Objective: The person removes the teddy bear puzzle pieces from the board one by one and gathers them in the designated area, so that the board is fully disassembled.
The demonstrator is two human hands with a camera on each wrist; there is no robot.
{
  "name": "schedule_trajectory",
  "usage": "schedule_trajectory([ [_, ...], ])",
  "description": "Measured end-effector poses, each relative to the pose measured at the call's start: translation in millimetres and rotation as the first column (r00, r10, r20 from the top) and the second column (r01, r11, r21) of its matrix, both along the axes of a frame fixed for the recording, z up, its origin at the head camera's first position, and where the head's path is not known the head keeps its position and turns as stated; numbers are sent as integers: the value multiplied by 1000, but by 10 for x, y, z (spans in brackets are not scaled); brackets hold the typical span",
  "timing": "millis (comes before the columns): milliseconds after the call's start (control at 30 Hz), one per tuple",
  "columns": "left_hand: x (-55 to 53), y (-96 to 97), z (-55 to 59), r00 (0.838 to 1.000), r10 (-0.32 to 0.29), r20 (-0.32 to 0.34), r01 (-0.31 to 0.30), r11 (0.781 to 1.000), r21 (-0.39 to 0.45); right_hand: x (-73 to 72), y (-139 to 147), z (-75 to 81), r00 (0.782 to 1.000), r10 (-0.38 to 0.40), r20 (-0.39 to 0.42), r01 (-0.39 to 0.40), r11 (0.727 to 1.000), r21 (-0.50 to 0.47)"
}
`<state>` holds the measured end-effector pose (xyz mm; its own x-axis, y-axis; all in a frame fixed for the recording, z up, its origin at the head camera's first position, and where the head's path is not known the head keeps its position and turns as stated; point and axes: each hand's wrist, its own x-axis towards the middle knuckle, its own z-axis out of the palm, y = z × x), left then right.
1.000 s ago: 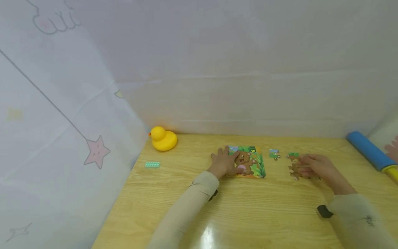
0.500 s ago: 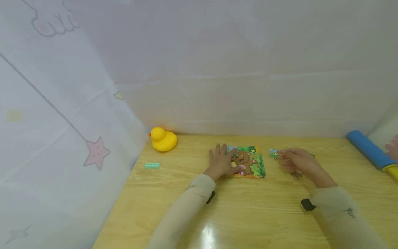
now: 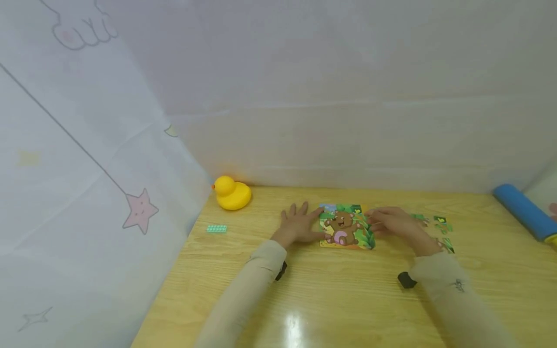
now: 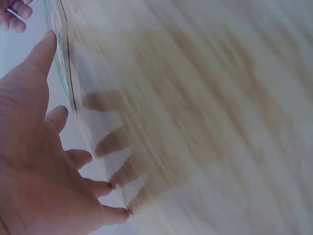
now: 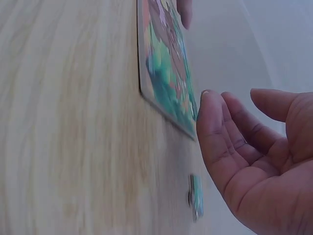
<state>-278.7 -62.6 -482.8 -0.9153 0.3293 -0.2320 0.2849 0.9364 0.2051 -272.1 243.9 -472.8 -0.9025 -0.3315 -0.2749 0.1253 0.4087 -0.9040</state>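
Observation:
A flat square picture board (image 3: 345,229) with a brown bear among green leaves lies on the wooden table. My left hand (image 3: 298,228) is at its left side with the fingers spread; in the left wrist view the thumb (image 4: 41,54) reaches the board's edge. My right hand (image 3: 393,224) is at the board's right side, fingertips right at the edge. Nothing shows between its thumb and bent fingers (image 5: 215,132) in the right wrist view. Several loose jigsaw pieces (image 3: 443,223) lie right of the board, partly hidden behind my right hand.
A yellow rubber duck (image 3: 233,194) sits at the back left, with a small mint-green studded strip (image 3: 216,228) in front of it. On the far right lies a blue cylinder (image 3: 524,210) with a yellow end. A pale cloth wall (image 3: 304,145) rises behind the table (image 3: 348,299).
My right hand has moved left from the loose pieces to the board's right edge. My left hand has slid left, off the bear picture to the board's left edge.

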Motion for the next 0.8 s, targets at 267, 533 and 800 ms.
schedule_trajectory([
  [267,-16,-9,40,1000,-7,-14,6,999,-54,-85,-408,27,1000,26,-15,-26,999,27],
  [533,-22,-21,21,999,34,22,-33,998,-45,-165,-683,-57,995,73,-71,-61,985,161],
  [800,-29,-20,16,998,46,32,-45,998,-38,-211,-737,-143,995,47,-84,-30,982,188],
])
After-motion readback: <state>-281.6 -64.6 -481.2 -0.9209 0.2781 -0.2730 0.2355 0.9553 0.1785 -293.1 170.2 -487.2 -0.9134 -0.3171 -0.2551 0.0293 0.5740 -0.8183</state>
